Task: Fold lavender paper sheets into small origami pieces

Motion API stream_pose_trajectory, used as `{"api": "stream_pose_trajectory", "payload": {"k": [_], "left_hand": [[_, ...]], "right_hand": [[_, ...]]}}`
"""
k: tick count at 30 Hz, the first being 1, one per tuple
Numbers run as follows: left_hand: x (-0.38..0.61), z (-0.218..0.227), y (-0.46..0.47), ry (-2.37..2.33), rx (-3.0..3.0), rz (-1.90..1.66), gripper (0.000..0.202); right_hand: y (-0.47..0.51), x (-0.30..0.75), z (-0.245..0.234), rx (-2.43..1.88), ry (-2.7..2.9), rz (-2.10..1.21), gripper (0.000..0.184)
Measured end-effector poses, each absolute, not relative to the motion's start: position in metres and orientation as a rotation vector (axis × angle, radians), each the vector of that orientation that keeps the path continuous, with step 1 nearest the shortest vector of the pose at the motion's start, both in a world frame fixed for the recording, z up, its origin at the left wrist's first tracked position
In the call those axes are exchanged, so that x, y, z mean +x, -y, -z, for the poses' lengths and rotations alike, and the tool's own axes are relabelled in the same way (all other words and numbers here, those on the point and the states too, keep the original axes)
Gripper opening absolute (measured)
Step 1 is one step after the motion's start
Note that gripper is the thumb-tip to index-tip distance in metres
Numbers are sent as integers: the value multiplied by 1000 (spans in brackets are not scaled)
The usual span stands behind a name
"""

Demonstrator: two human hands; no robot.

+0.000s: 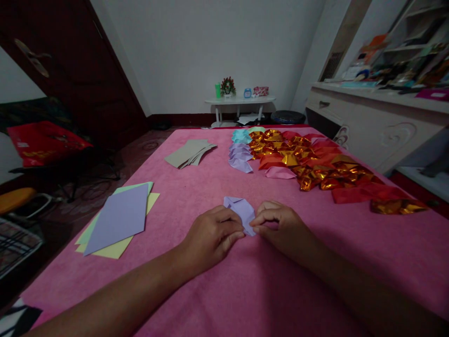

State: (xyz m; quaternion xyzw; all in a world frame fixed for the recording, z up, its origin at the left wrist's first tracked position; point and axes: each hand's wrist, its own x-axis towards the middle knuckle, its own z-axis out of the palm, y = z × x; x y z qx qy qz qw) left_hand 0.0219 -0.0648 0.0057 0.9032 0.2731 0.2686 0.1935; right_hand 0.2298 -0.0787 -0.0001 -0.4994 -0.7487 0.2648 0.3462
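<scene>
A small folded piece of lilac paper (244, 210) is held between both hands just above the pink cloth. My left hand (213, 231) pinches its near left edge, fingers bent over it and partly hiding it. On the other side, thumb and fingertips of my right hand (277, 222) grip the right edge. Creases and a turned-over flap show on the paper's upper part. To the left lies a stack of square paper sheets (121, 215), lilac on top with green and yellow ones fanned out beneath.
A fan of grey sheets (191, 152) lies farther back on the pink-covered table (168, 196). Rows of folded paper pieces in lilac (240, 159), blue, red and shiny gold (305, 178) spread over the far right. A red bag (45, 142) rests on a chair at left.
</scene>
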Motion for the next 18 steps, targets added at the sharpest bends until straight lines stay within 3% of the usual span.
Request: {"api": "stream_pose_trajectory", "payload": {"k": [18], "left_hand": [[36,-2,69,-1139,2449,-774,13]], "right_hand": [[78,230,3,-1288,1970,-650,22]]}}
